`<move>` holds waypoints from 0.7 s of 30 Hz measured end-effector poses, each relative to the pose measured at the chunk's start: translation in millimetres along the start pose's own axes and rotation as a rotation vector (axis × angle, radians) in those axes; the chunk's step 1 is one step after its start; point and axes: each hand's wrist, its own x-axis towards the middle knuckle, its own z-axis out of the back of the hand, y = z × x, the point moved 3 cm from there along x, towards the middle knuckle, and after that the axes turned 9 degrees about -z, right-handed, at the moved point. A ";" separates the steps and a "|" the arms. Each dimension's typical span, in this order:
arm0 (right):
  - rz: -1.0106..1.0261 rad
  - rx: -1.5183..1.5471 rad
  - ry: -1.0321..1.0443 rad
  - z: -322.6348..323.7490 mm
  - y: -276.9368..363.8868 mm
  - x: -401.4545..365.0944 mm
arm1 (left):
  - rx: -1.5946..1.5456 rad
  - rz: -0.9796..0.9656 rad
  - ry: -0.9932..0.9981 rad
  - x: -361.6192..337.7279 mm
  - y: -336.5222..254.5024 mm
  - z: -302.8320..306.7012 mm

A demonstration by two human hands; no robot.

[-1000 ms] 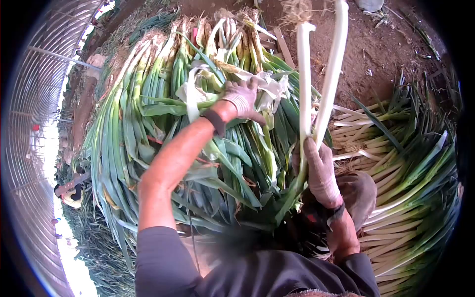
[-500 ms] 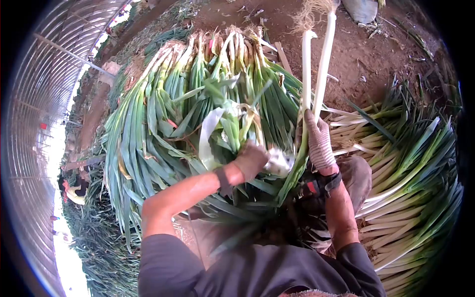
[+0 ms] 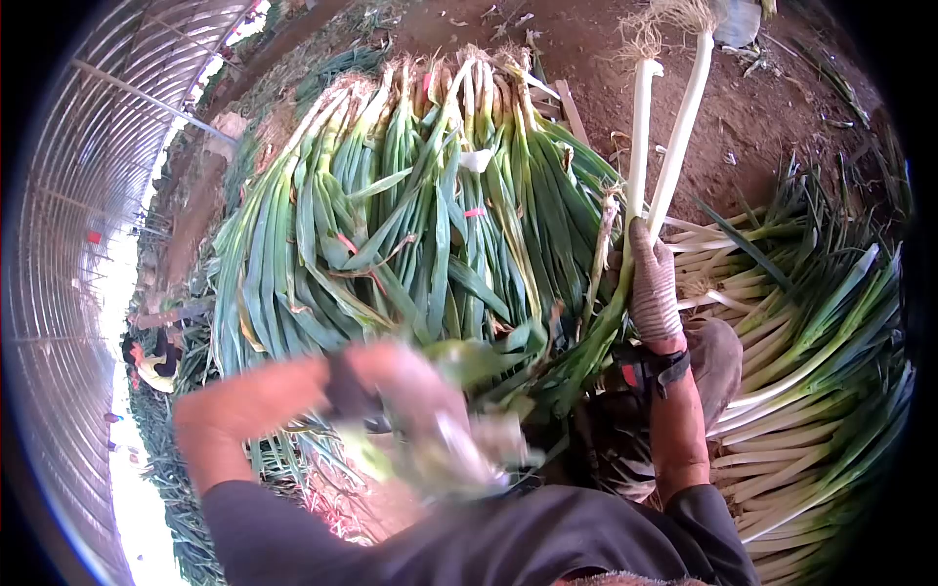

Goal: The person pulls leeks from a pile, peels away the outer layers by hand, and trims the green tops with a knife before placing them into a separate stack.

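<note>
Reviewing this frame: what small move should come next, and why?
Probably drop the leaf scraps at the left hand and raise it to the two stalks: the right hand grips them upright, roots on; the left is blurred, low.

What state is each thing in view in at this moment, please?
Two leeks: held upright, roots on top, white stalks bare.
Right hand: gloved, shut on the two leeks.
Left hand: motion-blurred, grip unreadable.
Left pile: leeks stacked, green and leafy, roots on.
Right pile: leeks stacked, white stalks showing.
</note>
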 end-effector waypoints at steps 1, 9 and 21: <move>-0.006 0.004 -0.012 1.6 -0.6 1.4 | 0.067 0.220 -0.200 -47.7 31.3 28.7; 0.019 -0.049 -0.034 -0.7 -9.5 19.7 | 0.358 0.402 -2.290 -267.3 68.9 157.9; 0.054 -0.124 0.058 -14.7 -33.0 18.4 | 0.580 0.858 -1.398 34.0 111.7 66.5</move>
